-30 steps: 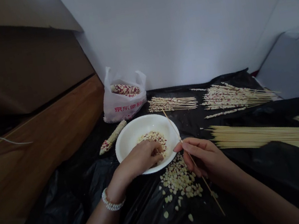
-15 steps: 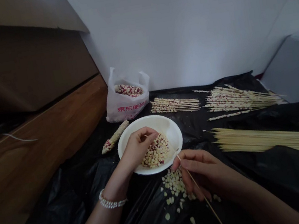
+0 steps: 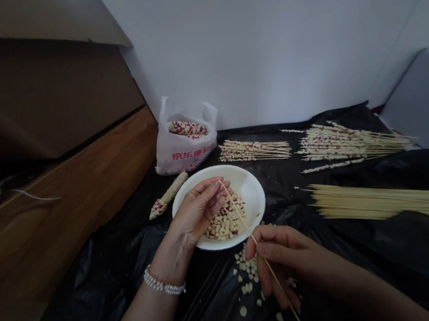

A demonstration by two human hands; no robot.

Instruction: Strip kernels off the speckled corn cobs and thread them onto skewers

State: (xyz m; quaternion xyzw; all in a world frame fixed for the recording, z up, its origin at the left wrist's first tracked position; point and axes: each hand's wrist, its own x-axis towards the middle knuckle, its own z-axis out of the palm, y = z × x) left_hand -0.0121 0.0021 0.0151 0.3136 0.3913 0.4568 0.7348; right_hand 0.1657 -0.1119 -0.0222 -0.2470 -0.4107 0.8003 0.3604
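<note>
My right hand (image 3: 281, 258) is closed round a thin bamboo skewer (image 3: 242, 216), whose tip points up over the white bowl (image 3: 251, 184). My left hand (image 3: 200, 209), with a bead bracelet on the wrist, hovers over the bowl with its fingertips pinched at the skewer's tip; what they pinch is too small to name. The bowl holds red and pale corn kernels (image 3: 226, 221). More loose kernels (image 3: 247, 274) lie on the black plastic sheet (image 3: 114, 274) under my right hand.
A stripped corn cob (image 3: 168, 195) lies left of the bowl. Behind it stands a white plastic bag (image 3: 188, 145) with cobs. Two heaps of loaded skewers (image 3: 253, 149) (image 3: 342, 143) lie at the back, bare skewers (image 3: 384, 201) at the right. A wooden ledge runs along the left.
My left hand has lifted out of the kernels and come up to the skewer's tip. My right hand has drawn the skewer nearer and lower.
</note>
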